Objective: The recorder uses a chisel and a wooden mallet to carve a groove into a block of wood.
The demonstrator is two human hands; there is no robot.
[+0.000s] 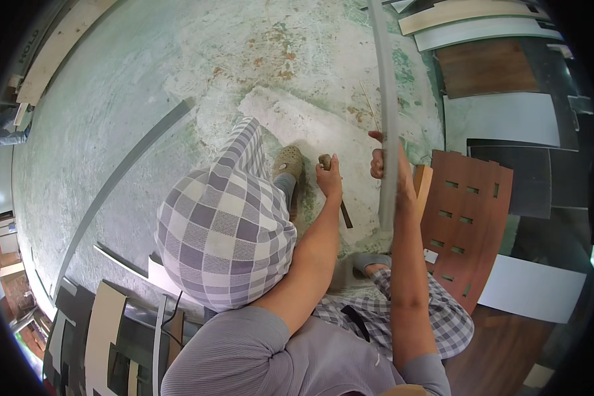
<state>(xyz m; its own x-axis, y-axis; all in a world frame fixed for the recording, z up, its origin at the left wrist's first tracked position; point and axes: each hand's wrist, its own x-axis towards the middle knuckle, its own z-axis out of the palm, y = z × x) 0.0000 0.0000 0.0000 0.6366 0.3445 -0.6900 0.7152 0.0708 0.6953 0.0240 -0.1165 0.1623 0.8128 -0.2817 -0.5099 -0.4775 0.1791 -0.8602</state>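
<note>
My left hand (329, 179) is closed around a hand tool with a rounded brown wooden handle (325, 160); its dark flat blade (346, 214) points back toward me. To the right, my right hand (377, 164) is closed at a long grey strip (388, 119) that stands up past it, its lower end blurred. The strip covers part of the palm, and the fingers show along its left side. A thin pale line (370, 105), perhaps a stick or wire, runs up from near my right thumb. Both hands are above the floor, between my bent legs.
A second grey strip (122, 171) lies curving across the floor (138, 86) on the left. At right are a brown slotted panel (461, 221), a wooden block (423, 185) and several stacked boards (498, 122). More boards (105, 323) sit at lower left. Another person's legs (10, 129) show far left.
</note>
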